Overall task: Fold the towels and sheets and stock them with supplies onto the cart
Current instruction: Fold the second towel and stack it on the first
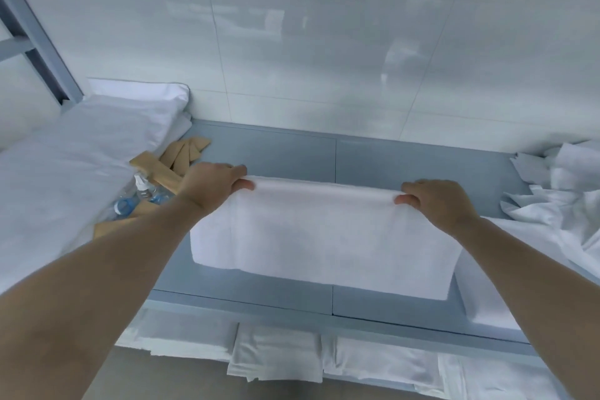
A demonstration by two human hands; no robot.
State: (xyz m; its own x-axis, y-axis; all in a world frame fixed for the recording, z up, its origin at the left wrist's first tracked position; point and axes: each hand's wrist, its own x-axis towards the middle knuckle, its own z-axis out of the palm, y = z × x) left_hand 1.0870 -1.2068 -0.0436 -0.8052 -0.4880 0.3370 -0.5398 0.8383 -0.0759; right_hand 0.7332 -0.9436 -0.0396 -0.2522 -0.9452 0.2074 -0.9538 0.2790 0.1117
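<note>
Folded linens (pixel 276 357) hang off the platform's (pixel 279 146) near edge. Mid-fold: towel (pixel 324 237) pinched at its far corners by left hand (pixel 211 185) and right hand (pixel 435 201); next, corners aligned, crease flattened.

Left grip (pixel 211 185), right grip (pixel 435 201) apparently pinching.
</note>
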